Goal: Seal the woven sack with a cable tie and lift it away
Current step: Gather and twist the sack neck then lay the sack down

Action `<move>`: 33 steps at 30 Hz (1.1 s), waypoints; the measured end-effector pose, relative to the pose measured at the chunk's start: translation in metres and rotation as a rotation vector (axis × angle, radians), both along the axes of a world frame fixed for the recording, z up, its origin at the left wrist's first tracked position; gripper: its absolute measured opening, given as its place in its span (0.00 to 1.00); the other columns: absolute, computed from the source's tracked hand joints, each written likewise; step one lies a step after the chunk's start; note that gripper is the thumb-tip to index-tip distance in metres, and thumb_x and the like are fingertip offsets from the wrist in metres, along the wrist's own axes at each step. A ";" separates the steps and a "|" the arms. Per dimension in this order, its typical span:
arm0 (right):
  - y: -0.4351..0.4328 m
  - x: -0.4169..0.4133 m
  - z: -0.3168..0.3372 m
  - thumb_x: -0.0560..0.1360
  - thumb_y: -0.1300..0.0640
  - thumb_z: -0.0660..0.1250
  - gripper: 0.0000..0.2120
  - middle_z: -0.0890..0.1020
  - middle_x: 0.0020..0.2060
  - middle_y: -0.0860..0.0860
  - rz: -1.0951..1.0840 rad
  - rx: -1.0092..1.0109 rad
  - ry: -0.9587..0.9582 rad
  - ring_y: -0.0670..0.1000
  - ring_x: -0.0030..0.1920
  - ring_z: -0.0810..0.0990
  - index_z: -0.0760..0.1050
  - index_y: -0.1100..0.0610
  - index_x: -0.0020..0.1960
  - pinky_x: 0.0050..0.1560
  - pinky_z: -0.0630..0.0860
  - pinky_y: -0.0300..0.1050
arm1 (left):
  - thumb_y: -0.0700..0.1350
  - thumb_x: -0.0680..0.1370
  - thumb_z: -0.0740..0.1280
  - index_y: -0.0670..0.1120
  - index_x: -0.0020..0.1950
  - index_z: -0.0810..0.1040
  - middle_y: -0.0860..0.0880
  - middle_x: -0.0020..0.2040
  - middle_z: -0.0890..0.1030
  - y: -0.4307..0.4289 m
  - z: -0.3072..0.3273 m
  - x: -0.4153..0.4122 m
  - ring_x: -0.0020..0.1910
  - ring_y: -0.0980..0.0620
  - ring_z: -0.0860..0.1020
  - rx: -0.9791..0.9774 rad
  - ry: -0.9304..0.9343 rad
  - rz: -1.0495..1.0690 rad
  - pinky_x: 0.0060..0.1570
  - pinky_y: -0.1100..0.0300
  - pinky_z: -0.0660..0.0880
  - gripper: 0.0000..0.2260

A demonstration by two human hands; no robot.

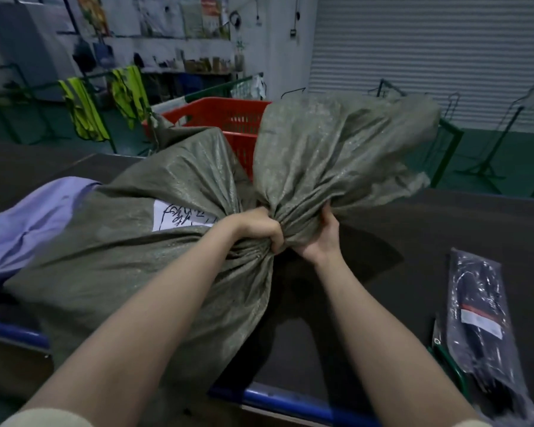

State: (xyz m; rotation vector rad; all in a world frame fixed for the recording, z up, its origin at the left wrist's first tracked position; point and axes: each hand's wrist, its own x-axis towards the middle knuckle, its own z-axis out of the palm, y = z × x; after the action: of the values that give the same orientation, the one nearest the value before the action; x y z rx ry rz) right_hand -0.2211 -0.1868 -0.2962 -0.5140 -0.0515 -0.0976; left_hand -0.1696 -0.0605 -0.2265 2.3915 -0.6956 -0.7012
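A full grey-green woven sack [121, 266] lies on the dark table, with a white handwritten label [179, 217] on its upper side. Its neck is bunched tight at the middle of the view. My left hand [259, 228] is clenched around the neck from the left. My right hand [319, 238] grips the same gathered cloth from the right and below. The loose mouth of the sack [339, 146] flares upward and to the right above both hands. A clear plastic pack of black cable ties [481, 318] lies on the table at the right, apart from my hands.
A red plastic crate [225, 118] stands behind the sack. A lilac bag [31, 220] lies against the sack's left side. The table has a blue front rail [290, 399]. Yellow vests [84, 109] hang on green racks at the back left; a roller door fills the back right.
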 end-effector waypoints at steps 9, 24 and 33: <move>-0.010 -0.033 0.019 0.72 0.61 0.67 0.16 0.79 0.57 0.56 -0.323 -0.325 0.255 0.49 0.47 0.81 0.77 0.62 0.59 0.64 0.73 0.42 | 0.42 0.58 0.77 0.45 0.59 0.76 0.47 0.55 0.81 -0.026 -0.037 -0.003 0.56 0.48 0.78 -0.005 0.096 -0.198 0.61 0.55 0.75 0.30; -0.054 -0.118 -0.076 0.69 0.44 0.70 0.21 0.76 0.58 0.50 -0.180 -0.515 1.066 0.52 0.56 0.74 0.71 0.48 0.60 0.54 0.71 0.48 | 0.54 0.65 0.74 0.54 0.76 0.45 0.42 0.72 0.65 -0.079 -0.125 -0.045 0.69 0.44 0.69 0.530 -0.373 -0.619 0.65 0.53 0.68 0.49; -0.052 -0.131 -0.068 0.75 0.50 0.66 0.23 0.75 0.65 0.50 -0.665 -1.219 0.620 0.44 0.69 0.67 0.72 0.58 0.67 0.73 0.55 0.36 | 0.56 0.70 0.66 0.52 0.73 0.57 0.44 0.68 0.70 -0.074 -0.138 -0.048 0.67 0.44 0.70 0.480 -0.552 -0.578 0.65 0.48 0.66 0.34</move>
State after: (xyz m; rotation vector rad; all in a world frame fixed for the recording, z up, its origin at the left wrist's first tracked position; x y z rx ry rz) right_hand -0.3518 -0.2391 -0.3637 -1.7477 0.7161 -0.5685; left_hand -0.2172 -0.1345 -0.3641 2.8767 -1.6530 -0.4452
